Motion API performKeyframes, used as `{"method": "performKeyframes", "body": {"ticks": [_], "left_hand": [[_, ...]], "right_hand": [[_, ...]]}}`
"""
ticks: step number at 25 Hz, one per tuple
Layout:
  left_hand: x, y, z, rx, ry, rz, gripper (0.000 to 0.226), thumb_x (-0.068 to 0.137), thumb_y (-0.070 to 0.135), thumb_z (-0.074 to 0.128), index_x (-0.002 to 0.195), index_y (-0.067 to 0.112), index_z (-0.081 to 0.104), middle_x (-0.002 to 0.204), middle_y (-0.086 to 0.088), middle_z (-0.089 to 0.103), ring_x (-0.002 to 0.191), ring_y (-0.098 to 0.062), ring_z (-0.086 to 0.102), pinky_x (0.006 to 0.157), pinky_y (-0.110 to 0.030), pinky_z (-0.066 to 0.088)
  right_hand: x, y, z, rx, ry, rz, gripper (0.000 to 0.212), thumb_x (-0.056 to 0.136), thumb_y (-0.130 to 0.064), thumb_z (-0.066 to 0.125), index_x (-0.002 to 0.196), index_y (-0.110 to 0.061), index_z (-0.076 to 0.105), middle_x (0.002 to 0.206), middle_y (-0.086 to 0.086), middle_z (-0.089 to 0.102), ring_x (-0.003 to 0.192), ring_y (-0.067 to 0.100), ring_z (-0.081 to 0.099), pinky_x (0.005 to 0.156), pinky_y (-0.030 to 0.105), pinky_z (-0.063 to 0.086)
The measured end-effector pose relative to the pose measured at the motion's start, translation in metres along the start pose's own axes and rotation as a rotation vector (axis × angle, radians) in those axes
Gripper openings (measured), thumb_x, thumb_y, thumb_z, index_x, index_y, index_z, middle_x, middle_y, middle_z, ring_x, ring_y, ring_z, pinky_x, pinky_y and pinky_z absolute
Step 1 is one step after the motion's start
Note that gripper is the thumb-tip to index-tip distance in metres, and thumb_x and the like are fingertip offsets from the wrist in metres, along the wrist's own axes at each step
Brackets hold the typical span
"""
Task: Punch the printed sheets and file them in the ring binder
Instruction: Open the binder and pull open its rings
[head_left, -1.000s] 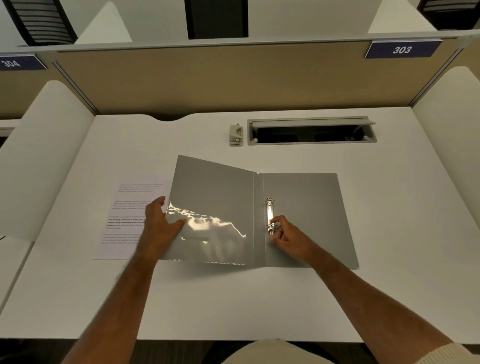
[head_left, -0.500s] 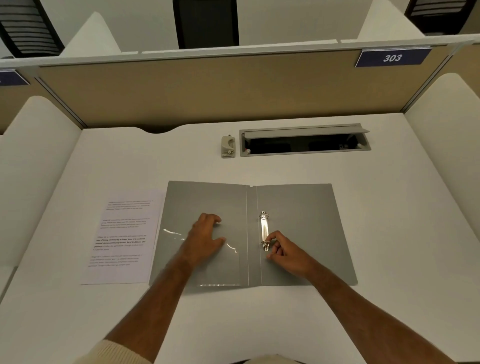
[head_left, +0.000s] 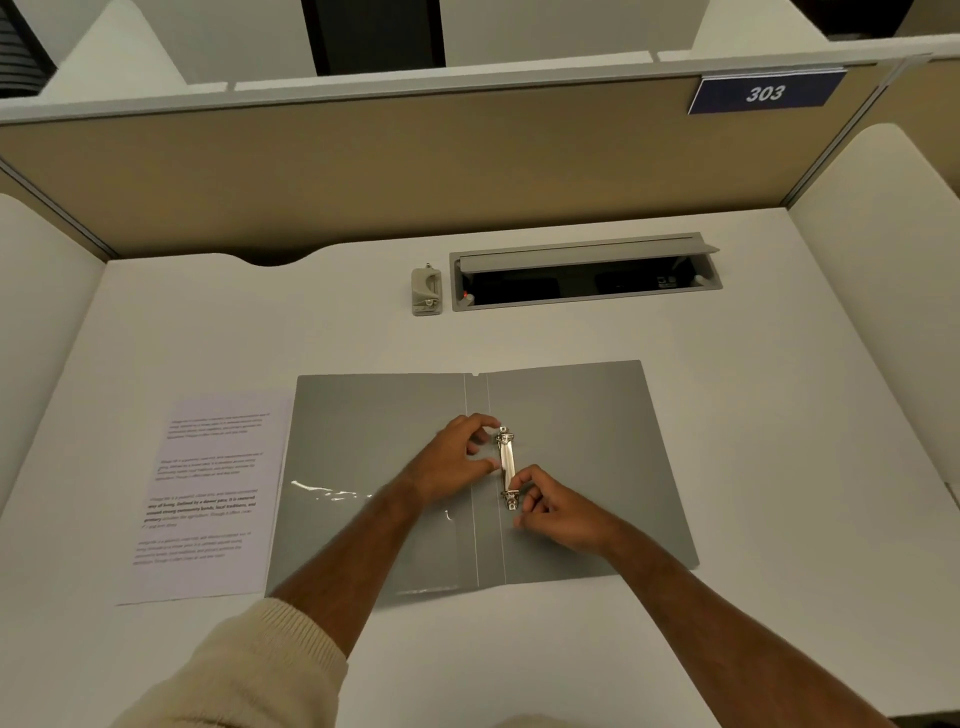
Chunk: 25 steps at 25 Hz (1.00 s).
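**Both hands at the ring mechanism of an open binder**

A white counter (head_left: 779, 467) fills the view, walled at the back by a tan partition (head_left: 415, 171) carrying a dark blue plate (head_left: 764, 93) that reads 303. White side panels stand at the left and right.

A grey ring binder (head_left: 582, 415) lies open and flat in the middle of the counter, its covers spread to either side of the spine. A clear plastic pocket on the inside of the left cover catches the light. The printed sheets (head_left: 208, 493) lie just to the left of the binder, their right edge tucked under its left cover.

At the back of the counter, a grey cable hatch (head_left: 584, 270) stands open, and a small grey hole punch (head_left: 426, 291) sits just beside its left end.

The left hand (head_left: 457, 462) has its fingers curled at the upper end of the metal ring mechanism (head_left: 506, 465), index finger and thumb close against it. The right hand (head_left: 558, 509) pinches the lower end of the mechanism in its grip, fingertips at the lower tab. A cream sleeve (head_left: 249, 670) covers the left upper forearm.
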<state>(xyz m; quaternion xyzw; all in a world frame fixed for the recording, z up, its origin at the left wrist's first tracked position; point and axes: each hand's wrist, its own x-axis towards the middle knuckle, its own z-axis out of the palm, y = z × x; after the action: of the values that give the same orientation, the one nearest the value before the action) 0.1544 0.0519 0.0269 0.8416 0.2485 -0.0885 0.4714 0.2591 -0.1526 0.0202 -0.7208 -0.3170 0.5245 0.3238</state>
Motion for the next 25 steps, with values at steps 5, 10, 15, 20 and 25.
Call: {"method": "performKeyframes", "body": {"ticks": [5,10,15,20,25], "left_hand": [[0.012,-0.003,0.009,-0.031,0.004,0.006,0.043,0.086,0.026,0.081,0.124,0.035,0.065,0.115,0.008,0.061,0.103,-0.004,0.058,0.089,-0.015,0.045],[0.019,-0.007,0.016,-0.024,0.015,0.001,0.037,0.082,0.027,0.083,0.114,0.037,0.067,0.108,0.013,0.059,0.102,-0.004,0.057,0.093,-0.019,0.045],[0.019,-0.008,0.017,-0.036,0.021,-0.001,0.033,0.084,0.022,0.082,0.109,0.035,0.066,0.105,0.016,0.057,0.098,0.001,0.056,0.088,-0.013,0.041],[0.022,-0.009,0.016,-0.061,0.005,-0.009,0.028,0.085,0.019,0.08,0.109,0.027,0.069,0.106,0.01,0.059,0.098,-0.002,0.056,0.088,-0.016,0.043],[0.024,-0.008,0.014,-0.08,-0.013,-0.021,0.024,0.084,0.019,0.081,0.102,0.028,0.069,0.105,0.008,0.059,0.096,-0.005,0.057,0.089,-0.021,0.045]], "right_hand": [[0.005,0.001,-0.005,-0.035,-0.08,0.01,0.033,0.091,-0.017,0.068,0.119,-0.025,0.053,0.094,0.0,0.053,0.077,0.008,0.046,0.071,0.022,0.044],[0.008,-0.003,-0.009,-0.088,-0.137,0.037,0.03,0.091,-0.019,0.07,0.118,-0.02,0.055,0.098,0.0,0.049,0.083,0.011,0.046,0.075,0.025,0.044],[0.007,-0.007,-0.011,-0.056,-0.155,0.049,0.031,0.09,-0.018,0.071,0.117,-0.014,0.055,0.099,-0.002,0.048,0.086,0.011,0.045,0.078,0.026,0.044],[0.004,-0.011,-0.012,-0.017,-0.153,0.062,0.029,0.09,-0.015,0.069,0.116,-0.011,0.056,0.097,0.0,0.049,0.084,0.011,0.045,0.076,0.026,0.043],[0.001,-0.015,-0.013,0.01,-0.141,0.07,0.022,0.09,-0.002,0.061,0.109,-0.01,0.057,0.094,0.0,0.049,0.077,0.007,0.044,0.068,0.017,0.041]]}}
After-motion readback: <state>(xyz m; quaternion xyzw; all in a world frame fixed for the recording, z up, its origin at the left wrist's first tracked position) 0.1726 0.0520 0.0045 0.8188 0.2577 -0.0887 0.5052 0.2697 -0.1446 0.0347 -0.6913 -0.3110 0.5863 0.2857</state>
